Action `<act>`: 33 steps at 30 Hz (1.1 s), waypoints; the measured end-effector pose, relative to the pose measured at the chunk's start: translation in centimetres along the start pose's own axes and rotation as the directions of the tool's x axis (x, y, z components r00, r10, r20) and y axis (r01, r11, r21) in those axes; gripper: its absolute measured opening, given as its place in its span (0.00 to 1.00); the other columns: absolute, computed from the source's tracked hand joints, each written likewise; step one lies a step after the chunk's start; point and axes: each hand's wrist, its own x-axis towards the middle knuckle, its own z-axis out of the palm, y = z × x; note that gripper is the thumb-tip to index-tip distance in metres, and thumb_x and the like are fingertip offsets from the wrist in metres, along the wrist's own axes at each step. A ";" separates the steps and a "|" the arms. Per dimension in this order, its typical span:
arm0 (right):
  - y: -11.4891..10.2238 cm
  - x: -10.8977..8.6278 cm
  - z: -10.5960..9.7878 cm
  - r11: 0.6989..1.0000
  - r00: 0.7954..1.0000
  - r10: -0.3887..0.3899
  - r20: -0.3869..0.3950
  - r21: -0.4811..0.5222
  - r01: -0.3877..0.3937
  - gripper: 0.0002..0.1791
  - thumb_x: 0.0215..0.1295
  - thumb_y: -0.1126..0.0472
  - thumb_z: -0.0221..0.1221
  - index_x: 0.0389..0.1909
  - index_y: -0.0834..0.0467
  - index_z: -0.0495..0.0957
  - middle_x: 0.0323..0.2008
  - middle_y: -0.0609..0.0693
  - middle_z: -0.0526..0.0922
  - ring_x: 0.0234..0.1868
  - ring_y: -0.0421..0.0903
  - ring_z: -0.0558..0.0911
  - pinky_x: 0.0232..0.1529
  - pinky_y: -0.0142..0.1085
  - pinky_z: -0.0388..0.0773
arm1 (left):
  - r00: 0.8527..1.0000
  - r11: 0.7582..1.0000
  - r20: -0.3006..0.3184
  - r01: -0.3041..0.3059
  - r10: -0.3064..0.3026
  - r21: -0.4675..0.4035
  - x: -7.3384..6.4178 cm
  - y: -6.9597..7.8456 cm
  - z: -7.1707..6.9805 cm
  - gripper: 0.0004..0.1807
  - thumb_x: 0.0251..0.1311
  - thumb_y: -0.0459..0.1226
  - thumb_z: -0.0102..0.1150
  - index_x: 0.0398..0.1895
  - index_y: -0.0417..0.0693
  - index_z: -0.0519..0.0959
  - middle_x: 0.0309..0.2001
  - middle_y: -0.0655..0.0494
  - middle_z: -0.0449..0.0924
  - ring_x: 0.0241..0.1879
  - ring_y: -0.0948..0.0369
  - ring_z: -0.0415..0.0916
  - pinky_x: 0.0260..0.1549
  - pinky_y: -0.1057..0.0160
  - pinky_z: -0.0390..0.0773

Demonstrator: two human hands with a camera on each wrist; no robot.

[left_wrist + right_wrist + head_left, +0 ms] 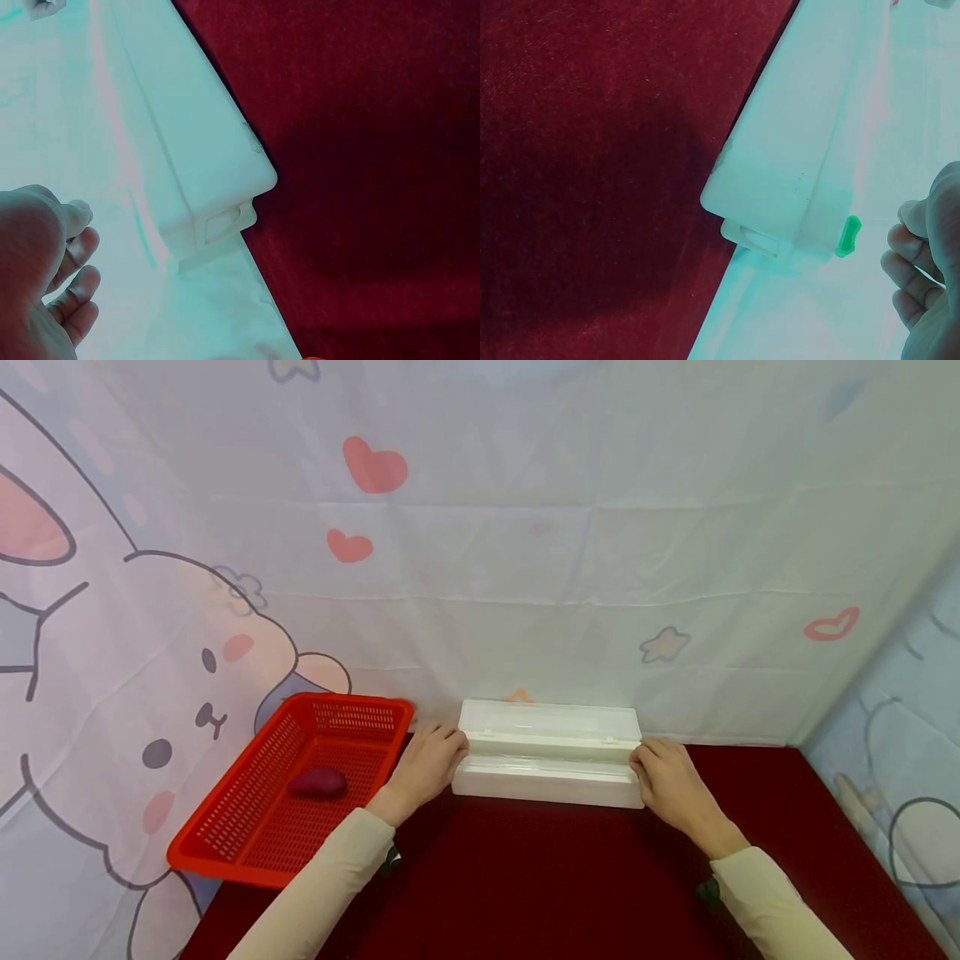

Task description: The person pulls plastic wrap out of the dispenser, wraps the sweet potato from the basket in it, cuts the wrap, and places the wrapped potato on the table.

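A long white plastic box (549,787) stands near the wall, its white lid (551,718) raised and the inside partly visible below it. At the lid's left end my left hand (429,762) pinches the edge between thumb and curled fingers. Level with it, my right hand (672,779) pinches the right end the same way. In the left wrist view the left fingers (79,289) are bent beside the box's end handle (223,223). The right wrist view has the right fingers (911,270) curled, near a green clip (848,236) on the box's end.
To the left, a red plastic basket (225,868) with slotted walls holds a purple sweet potato (318,782). Dark red cloth (547,877) covers the table. A pale curtain (525,568) printed with hearts and a rabbit hangs directly behind the box, and another side panel (900,760) stands at right.
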 end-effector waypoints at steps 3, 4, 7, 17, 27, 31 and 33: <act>0.0 0.2 -0.1 1.000 1.000 -0.004 0.001 0.004 0.004 0.07 0.61 0.75 0.68 0.33 0.63 0.80 0.33 0.54 0.81 0.38 0.56 0.82 0.42 0.53 0.79 | 1.000 1.000 0.001 0.004 -0.004 0.013 0.1 0.0 -0.4 0.03 0.71 0.35 0.67 0.37 0.49 0.84 0.38 0.52 0.86 0.42 0.51 0.78 0.45 0.53 0.79; 0.0 0.2 -0.2 1.000 1.000 -0.005 0.003 0.006 0.005 0.07 0.61 0.75 0.68 0.33 0.63 0.80 0.33 0.54 0.81 0.38 0.56 0.81 0.42 0.52 0.79 | 1.000 1.000 0.000 0.008 -0.008 0.015 0.1 0.0 -0.5 0.03 0.72 0.35 0.67 0.37 0.49 0.84 0.38 0.52 0.86 0.42 0.51 0.78 0.45 0.53 0.78; 0.0 0.5 -0.5 1.000 1.000 -0.007 0.007 0.013 0.007 0.07 0.61 0.75 0.68 0.33 0.63 0.81 0.33 0.53 0.81 0.37 0.55 0.81 0.41 0.52 0.79 | 1.000 1.000 -0.001 0.027 -0.027 0.000 0.3 -0.1 -0.9 0.03 0.72 0.35 0.66 0.37 0.49 0.85 0.39 0.52 0.86 0.44 0.50 0.78 0.46 0.51 0.77; -0.1 1.2 -1.5 1.000 1.000 -0.023 -0.014 0.018 0.023 0.09 0.59 0.77 0.70 0.33 0.63 0.81 0.31 0.52 0.80 0.34 0.52 0.79 0.36 0.48 0.77 | 0.999 0.999 -0.037 0.002 -0.003 -0.048 0.6 -0.4 -1.3 0.02 0.71 0.34 0.66 0.38 0.47 0.86 0.39 0.52 0.86 0.46 0.49 0.79 0.48 0.49 0.78; 0.2 1.6 -1.8 0.998 0.996 -0.058 -0.067 0.012 0.059 0.09 0.58 0.78 0.71 0.33 0.64 0.81 0.30 0.53 0.81 0.32 0.51 0.78 0.33 0.47 0.76 | 0.998 1.000 -0.060 -0.019 0.017 -0.023 1.1 -0.5 -2.0 0.03 0.71 0.35 0.67 0.38 0.47 0.87 0.38 0.52 0.86 0.45 0.49 0.79 0.47 0.50 0.77; 0.2 1.7 -1.9 0.997 0.995 -0.068 -0.078 0.016 0.070 0.10 0.58 0.79 0.70 0.32 0.64 0.81 0.30 0.53 0.80 0.31 0.50 0.78 0.33 0.46 0.75 | 0.997 0.999 -0.073 -0.026 0.025 -0.024 1.3 -0.6 -2.1 0.03 0.71 0.35 0.66 0.38 0.46 0.87 0.38 0.52 0.86 0.45 0.49 0.79 0.46 0.51 0.77; 0.2 1.8 -2.0 0.997 0.995 -0.069 -0.079 0.016 0.070 0.10 0.58 0.79 0.70 0.32 0.65 0.81 0.30 0.53 0.80 0.31 0.51 0.78 0.34 0.46 0.75 | 0.997 0.999 -0.076 -0.028 0.026 -0.027 1.3 -0.6 -2.1 0.03 0.71 0.34 0.66 0.38 0.46 0.87 0.38 0.52 0.86 0.45 0.49 0.78 0.46 0.51 0.77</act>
